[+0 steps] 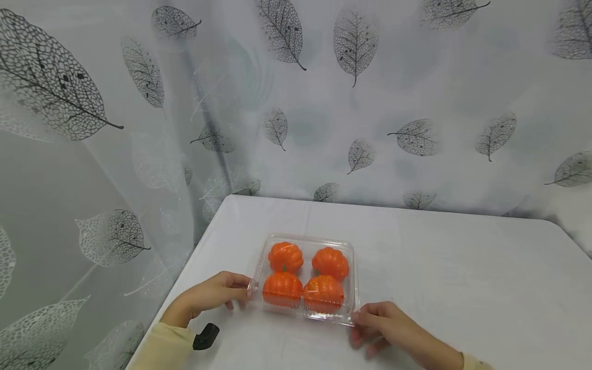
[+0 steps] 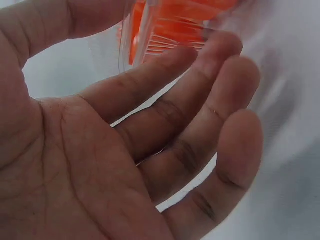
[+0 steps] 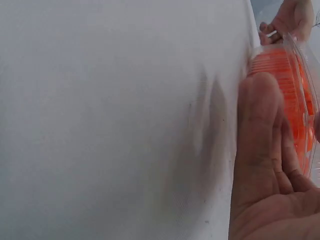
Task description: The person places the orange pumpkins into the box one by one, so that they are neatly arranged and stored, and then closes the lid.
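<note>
A clear plastic clamshell box point(image 1: 353, 280) holds several small orange pumpkins point(image 1: 285, 257) in two rows, with the lid looking closed. At its left side, my left hand point(image 1: 217, 294) grips the rim between thumb and fingertips; the left wrist view has the thumb above and the index finger along the box wall, the other fingers apart. My right hand point(image 1: 387, 326) pinches the box's near right corner with thumb and forefinger. In the right wrist view, the fingers point(image 3: 257, 135) lie against the ribbed side of the box, and the thumb is mostly out of frame.
A white-covered table point(image 1: 462, 272) lies beneath, its far edge against a leaf-patterned curtain point(image 1: 314, 128). The curtain also runs along the left side. A black wrist strap end point(image 1: 206, 336) sticks out by the left sleeve point(image 1: 165, 347).
</note>
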The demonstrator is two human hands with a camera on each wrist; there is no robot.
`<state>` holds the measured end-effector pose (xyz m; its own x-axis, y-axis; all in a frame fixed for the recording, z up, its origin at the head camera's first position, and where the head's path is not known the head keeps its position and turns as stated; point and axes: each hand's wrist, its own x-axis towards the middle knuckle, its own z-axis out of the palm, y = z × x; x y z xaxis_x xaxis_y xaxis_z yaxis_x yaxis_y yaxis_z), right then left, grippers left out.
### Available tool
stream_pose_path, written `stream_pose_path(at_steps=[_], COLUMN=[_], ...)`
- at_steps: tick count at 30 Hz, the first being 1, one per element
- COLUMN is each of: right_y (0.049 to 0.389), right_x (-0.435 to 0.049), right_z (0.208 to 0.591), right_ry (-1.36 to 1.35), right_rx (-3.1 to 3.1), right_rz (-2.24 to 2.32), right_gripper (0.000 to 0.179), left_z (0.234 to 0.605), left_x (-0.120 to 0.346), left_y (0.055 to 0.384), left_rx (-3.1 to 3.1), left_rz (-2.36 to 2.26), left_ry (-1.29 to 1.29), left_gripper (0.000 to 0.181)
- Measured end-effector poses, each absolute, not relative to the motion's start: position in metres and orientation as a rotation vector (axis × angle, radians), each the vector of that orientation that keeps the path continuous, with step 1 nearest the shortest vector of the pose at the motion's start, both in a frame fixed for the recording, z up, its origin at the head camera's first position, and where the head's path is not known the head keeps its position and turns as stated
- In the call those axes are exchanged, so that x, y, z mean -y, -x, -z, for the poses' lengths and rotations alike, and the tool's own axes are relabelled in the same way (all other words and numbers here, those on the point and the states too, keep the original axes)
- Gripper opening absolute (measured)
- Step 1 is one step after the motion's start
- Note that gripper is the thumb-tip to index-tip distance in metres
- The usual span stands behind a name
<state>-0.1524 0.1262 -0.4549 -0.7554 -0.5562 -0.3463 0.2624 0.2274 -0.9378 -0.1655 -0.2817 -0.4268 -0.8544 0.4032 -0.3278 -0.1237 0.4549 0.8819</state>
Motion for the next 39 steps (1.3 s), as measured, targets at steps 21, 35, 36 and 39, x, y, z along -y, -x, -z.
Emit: stream_pose_path(at_steps=[21, 35, 36, 39], right_y=[0.144, 0.142, 0.142, 0.141], right_x=[-0.119, -0.115, -0.115, -0.115], right_z=[0.460, 0.465, 0.465, 0.467], right_ry=[0.269, 0.253, 0.248, 0.232], right_rx=[-1.845, -1.879, -1.878, -1.881], right_rz=[1.709, 1.786, 1.786, 1.785], right_gripper=[0.040, 0.040, 0.039, 0.035], left_z=[0.437, 0.440, 0.440, 0.441], left_x=[0.273, 0.272, 0.272, 0.273], left_y=[0.146, 0.142, 0.142, 0.142], left_rx=[-2.096, -2.077, -2.075, -2.075], left_rz=[-1.482, -1.560, -1.560, -1.557], left_ry=[-0.296, -0.245, -0.244, -0.248], left_gripper=[0.043, 0.045, 0.045, 0.045])
